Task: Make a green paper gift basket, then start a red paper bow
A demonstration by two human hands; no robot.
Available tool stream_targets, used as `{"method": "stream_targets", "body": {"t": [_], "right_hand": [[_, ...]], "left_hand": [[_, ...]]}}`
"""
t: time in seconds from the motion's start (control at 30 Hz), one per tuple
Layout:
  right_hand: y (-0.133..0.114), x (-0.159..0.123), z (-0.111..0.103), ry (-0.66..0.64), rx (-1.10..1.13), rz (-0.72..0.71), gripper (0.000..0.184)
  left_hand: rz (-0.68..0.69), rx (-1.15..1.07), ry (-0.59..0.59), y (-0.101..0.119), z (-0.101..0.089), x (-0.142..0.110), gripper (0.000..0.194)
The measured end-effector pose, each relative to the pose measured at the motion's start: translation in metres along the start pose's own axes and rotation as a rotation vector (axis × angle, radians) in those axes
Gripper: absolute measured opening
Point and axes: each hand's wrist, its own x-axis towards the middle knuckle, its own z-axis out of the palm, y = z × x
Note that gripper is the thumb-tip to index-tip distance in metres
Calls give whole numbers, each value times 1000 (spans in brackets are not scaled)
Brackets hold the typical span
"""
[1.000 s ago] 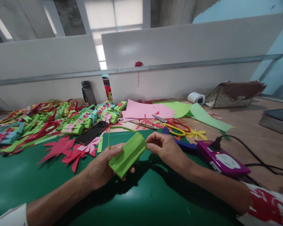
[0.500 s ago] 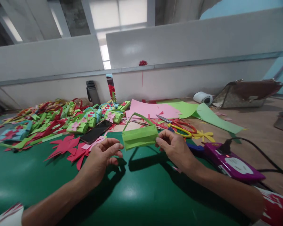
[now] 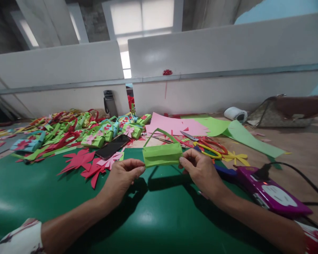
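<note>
A small light-green paper basket [image 3: 162, 155] with a thin arched handle is held upright above the dark green mat [image 3: 148, 218]. My left hand [image 3: 124, 174] pinches its left end with thumb and fingertips. My right hand [image 3: 201, 169] pinches its right end the same way. Both hands are closed on the basket, which hangs between them just above the mat.
A heap of finished paper baskets [image 3: 76, 130] and red and pink paper flowers [image 3: 87, 165] lies at the left. A black phone [image 3: 112, 147], scissors [image 3: 204, 143], pink and green sheets [image 3: 180, 125], a purple corded device [image 3: 270, 192], a bottle [image 3: 110, 103], a tape roll [image 3: 235, 113] and a bag [image 3: 288, 111] surround the mat.
The basket went from tilted in my left palm to upright and level. My left hand let go for a moment and now pinches its left end. The view shifted slightly.
</note>
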Motion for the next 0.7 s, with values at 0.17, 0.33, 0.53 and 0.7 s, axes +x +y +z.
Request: {"method": "stream_targets", "body": {"t": [0.17, 0.33, 0.53, 0.7], "right_hand": [[-1, 0, 0, 19, -8, 5, 15], [1, -1, 0, 39, 15, 10, 15], [-1, -1, 0, 31, 80, 22, 15], [-1, -2, 1, 42, 30, -16, 14]], "left_hand": [[17, 15, 6, 4, 1, -3, 21], [41, 50, 26, 5, 2, -5, 24], [9, 92, 23, 3, 2, -2, 27], [-4, 100, 21, -2, 3, 1, 25]]}}
